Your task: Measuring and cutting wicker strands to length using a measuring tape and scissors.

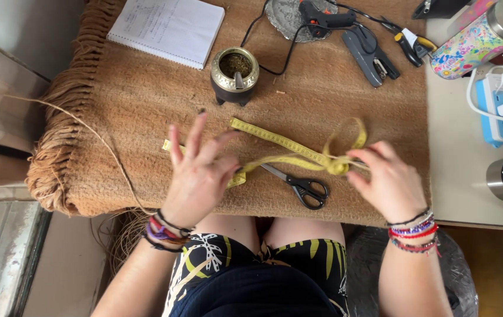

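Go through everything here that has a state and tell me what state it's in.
Tape measure: unrolled, looped, pinched by right hand.
Left hand: fingers spread, over the tape.
Scissors: closed, lying flat.
Notebook: open.
Metal cup: upright, filled with herb.
Power strip: plugs inserted.

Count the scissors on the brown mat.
1: black-handled scissors lie on the mat between the left hand and right hand, under the yellow tape measure. Others may be hidden.
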